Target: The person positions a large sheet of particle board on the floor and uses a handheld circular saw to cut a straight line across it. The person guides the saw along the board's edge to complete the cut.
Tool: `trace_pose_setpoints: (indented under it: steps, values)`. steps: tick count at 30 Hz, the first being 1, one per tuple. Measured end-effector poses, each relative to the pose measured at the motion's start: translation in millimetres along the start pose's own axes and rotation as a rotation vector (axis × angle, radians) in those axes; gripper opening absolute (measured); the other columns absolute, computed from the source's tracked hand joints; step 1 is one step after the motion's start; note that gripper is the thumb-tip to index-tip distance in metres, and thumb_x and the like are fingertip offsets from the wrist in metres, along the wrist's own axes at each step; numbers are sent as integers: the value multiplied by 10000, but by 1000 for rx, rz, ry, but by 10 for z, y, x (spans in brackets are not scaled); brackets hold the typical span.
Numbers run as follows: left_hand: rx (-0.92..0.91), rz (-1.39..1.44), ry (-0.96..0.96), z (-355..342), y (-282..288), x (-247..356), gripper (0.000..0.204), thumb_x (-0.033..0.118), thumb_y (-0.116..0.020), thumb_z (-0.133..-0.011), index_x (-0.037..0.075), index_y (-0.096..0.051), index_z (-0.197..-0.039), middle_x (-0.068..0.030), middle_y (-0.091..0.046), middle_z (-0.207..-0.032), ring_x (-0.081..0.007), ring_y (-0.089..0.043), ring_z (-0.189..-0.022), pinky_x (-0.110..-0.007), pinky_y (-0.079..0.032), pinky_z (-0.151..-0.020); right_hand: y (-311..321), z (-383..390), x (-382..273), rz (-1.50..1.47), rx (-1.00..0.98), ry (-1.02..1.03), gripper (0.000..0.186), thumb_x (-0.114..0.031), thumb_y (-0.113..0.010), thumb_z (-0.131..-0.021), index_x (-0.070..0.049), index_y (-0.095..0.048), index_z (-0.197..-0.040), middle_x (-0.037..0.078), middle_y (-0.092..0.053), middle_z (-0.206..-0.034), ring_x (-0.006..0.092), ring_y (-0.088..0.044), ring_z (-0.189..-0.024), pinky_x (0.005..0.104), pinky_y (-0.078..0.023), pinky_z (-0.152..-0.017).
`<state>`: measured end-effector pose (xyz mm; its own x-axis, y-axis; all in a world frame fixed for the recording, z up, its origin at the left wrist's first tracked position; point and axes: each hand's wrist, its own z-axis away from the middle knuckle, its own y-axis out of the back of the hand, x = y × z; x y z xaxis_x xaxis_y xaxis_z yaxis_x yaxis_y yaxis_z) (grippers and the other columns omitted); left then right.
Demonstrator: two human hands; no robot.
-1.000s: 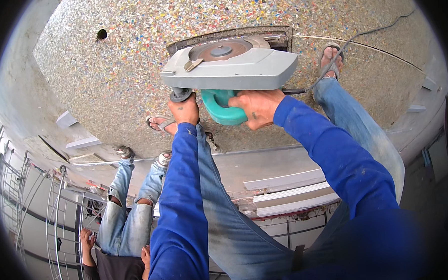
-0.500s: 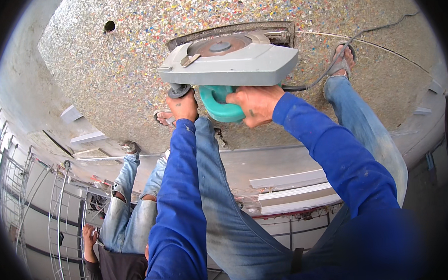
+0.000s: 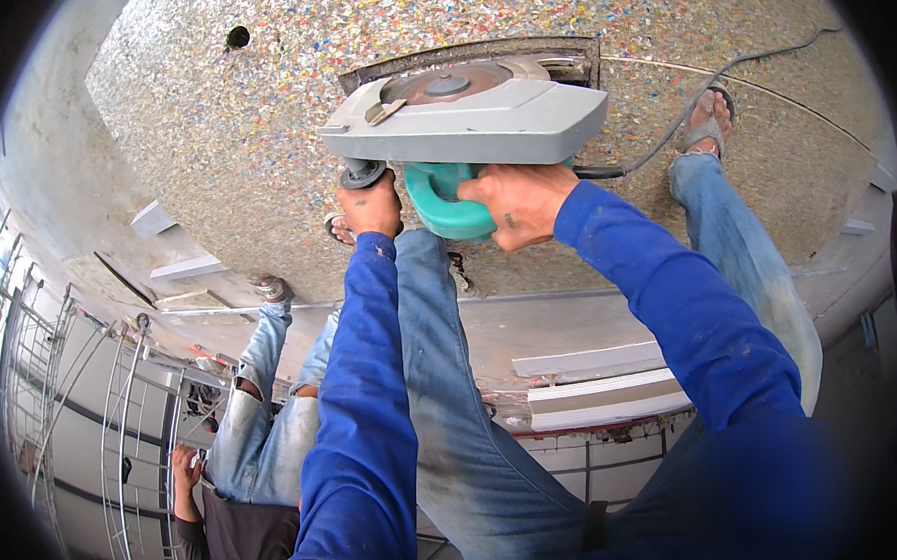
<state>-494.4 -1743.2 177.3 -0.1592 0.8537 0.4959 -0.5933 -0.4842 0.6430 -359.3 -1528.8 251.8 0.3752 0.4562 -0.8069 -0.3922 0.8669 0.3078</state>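
Observation:
A circular saw with a grey blade guard (image 3: 472,124) and a teal rear handle (image 3: 445,205) rests on the speckled floor in front of my legs. Its round blade (image 3: 440,83) shows above the guard, while the lower edge is hidden. A dusty metal base plate (image 3: 458,49) frames the far side. My left hand (image 3: 372,203) is wrapped round the dark side handle (image 3: 363,173) at the saw's left. On the teal handle, my right hand (image 3: 523,202) is closed with its fingers through the loop. A grey power cord (image 3: 653,151) leaves the saw on the right.
A thin groove (image 3: 760,86) curves across the floor to the right of the saw. At far left is a round hole (image 3: 238,36). A person in torn jeans (image 3: 260,438) is at lower left, near metal scaffolding (image 3: 124,414). White boards (image 3: 604,398) lie behind my legs.
The whole view has shifted a little, with the floor hole and my right foot farther right in it. Against the floor, the saw and both hands have moved slightly left. Both grips are unchanged.

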Motion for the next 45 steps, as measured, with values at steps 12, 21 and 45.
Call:
trace_pose_setpoints:
  steps: [12,21,45]
  values:
    - [-45,23,23,-37,188,161,110,48,-645,-700,-51,-598,-697,-58,-618,-634,-109,-550,-573,-322,-435,-518,-69,-173,-108,-14,-13,3,395,-120,-679,-546,-97,-634,-938,131,-609,-689,322,-637,-702,444,-517,-643]
    - [-48,32,93,-127,295,84,104,48,-629,-707,-40,-589,-670,-43,-597,-602,-116,-541,-548,-323,-423,-504,-140,-293,-169,-13,51,20,395,-139,-671,-530,-112,-641,-923,135,-605,-684,322,-633,-693,448,-516,-631]
    - [-26,3,66,-456,854,-131,121,27,-651,-703,-64,-624,-777,-87,-673,-747,-137,-610,-673,-315,-466,-619,-298,-841,-586,-52,83,48,316,-133,-639,-535,-77,-640,-846,157,-604,-686,341,-632,-683,455,-515,-613]
